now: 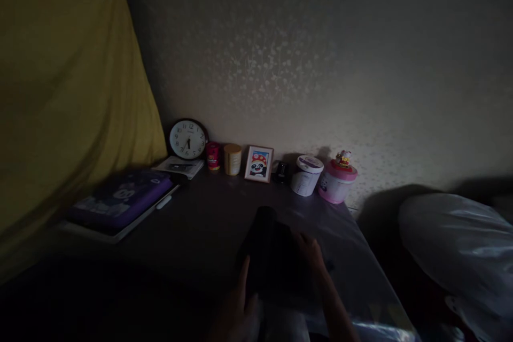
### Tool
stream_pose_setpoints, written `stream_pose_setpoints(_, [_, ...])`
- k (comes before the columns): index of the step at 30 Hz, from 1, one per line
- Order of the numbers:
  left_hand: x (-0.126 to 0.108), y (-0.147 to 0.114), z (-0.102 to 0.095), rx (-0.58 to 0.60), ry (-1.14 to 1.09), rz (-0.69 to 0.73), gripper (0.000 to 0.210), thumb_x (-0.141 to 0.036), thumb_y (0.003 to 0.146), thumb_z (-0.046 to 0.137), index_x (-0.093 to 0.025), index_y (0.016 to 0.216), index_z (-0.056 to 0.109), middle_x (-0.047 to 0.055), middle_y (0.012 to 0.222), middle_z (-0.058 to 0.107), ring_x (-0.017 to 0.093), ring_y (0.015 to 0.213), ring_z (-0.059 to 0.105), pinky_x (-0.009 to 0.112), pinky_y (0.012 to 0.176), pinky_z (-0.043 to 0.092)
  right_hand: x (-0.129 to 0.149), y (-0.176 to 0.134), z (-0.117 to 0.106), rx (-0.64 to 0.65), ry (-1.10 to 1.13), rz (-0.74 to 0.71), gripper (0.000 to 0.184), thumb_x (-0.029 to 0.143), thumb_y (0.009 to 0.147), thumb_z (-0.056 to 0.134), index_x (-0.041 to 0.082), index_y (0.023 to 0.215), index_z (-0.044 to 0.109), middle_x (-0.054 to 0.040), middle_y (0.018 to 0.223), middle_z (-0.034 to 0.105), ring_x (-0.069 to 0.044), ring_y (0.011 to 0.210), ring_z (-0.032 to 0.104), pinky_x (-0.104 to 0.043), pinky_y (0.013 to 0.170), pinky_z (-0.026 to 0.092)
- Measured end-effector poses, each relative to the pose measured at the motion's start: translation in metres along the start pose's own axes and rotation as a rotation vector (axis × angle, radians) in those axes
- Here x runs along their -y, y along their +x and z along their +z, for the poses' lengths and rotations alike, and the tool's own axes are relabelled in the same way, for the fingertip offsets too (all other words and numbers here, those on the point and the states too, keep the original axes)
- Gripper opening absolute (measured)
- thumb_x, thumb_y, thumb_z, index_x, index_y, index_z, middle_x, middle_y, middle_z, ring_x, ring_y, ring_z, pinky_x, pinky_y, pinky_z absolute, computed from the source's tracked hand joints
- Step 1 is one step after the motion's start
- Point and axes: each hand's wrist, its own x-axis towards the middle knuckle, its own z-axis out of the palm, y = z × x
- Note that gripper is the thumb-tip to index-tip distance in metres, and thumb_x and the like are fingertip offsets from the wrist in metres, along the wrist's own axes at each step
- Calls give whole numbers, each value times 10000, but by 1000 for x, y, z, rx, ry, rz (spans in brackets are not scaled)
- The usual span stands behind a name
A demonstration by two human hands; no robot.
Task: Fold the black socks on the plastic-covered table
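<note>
In dim light, a black item (pixel 272 251) with a rounded, roll-like left part and a flatter right part is over the near part of the table; its exact kind is too dark to make out. My left hand (pixel 242 302) grips its lower left side, one finger pointing up along it, and part of this hand is blurred. At the upper right edge, my right hand (pixel 309 250) has its fingers curled on the same item. A pale, blurred patch (pixel 284 323) shows below it.
Along the wall stand a round clock (pixel 187 139), a red can (pixel 213 156), a yellow-lidded canister (pixel 232 160), a panda picture frame (pixel 258 164), a small black object (pixel 281 172), a white tub (pixel 306 176) and a pink tub (pixel 336 183). A purple case (pixel 124 197) lies left; plastic-wrapped bulk (pixel 457 246) stands right.
</note>
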Motion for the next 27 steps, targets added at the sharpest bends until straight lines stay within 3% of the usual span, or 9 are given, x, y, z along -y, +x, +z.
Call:
stream_pose_setpoints(5, [16,5,4,-27,-135,131,734,-199,858,401,-211,1486,19,50,1517,297,112,1360,322,230,1087,269,11,-6,5,50,101,44,481,557,726,446,175,784,733,-70,759,727,-265,741,676,-317,625,471])
stream_pose_setpoints(8, [16,4,0,-37,-160,182,736,-169,831,397,-162,1485,61,51,1541,225,111,1396,235,231,1121,199,14,-7,8,60,94,57,463,540,713,462,170,782,731,-72,751,724,-261,728,677,-315,619,474])
stream_pose_setpoints(10, [15,2,-3,-38,-174,194,728,-167,823,401,-147,1482,94,49,1549,196,120,1409,193,245,1135,172,14,-7,10,56,93,59,435,527,707,476,174,749,727,-71,737,722,-262,728,676,-311,613,475])
stream_pose_setpoints(15, [15,-2,-7,-38,-234,187,708,-176,836,395,-155,1482,106,77,1524,272,160,1392,260,319,1137,216,14,-8,11,63,120,56,375,484,692,513,178,703,729,-63,662,709,-253,708,674,-286,577,479])
stream_pose_setpoints(22, [17,-2,-9,-36,-221,200,708,-178,835,405,-152,1480,114,77,1535,233,160,1405,220,342,1150,176,37,-2,14,44,235,-46,431,480,724,502,144,845,743,-96,862,739,-271,828,678,-314,699,509])
stream_pose_setpoints(27, [20,2,-10,18,-227,205,746,-178,829,410,-118,1484,57,121,1527,240,179,1391,267,361,1141,202,66,9,32,6,252,-91,360,426,732,545,145,856,732,-102,874,737,-264,836,683,-326,719,520])
